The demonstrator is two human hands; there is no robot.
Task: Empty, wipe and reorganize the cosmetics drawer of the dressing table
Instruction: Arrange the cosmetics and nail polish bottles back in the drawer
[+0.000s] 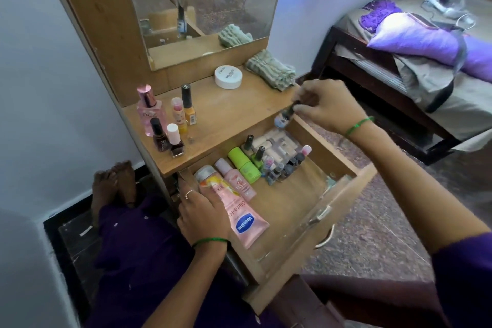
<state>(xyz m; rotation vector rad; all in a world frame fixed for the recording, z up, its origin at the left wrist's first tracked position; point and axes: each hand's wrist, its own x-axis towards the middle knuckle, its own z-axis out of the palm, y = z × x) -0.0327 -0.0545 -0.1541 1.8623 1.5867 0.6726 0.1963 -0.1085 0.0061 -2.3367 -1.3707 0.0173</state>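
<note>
In the head view, the wooden drawer point(300, 224) is pulled out under the desk's point(229, 114) front edge, crowded with bottles. A small pale-blue bottle point(283, 117) is pinched by the right hand point(323, 109) above its far corner. The pink Vaseline tube point(237, 210) is touched by the left hand's point(203, 213) relaxed fingers.

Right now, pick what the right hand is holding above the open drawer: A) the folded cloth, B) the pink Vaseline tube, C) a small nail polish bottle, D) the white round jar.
C: the right hand pinches a small nail polish bottle by its dark cap above the drawer.
</note>
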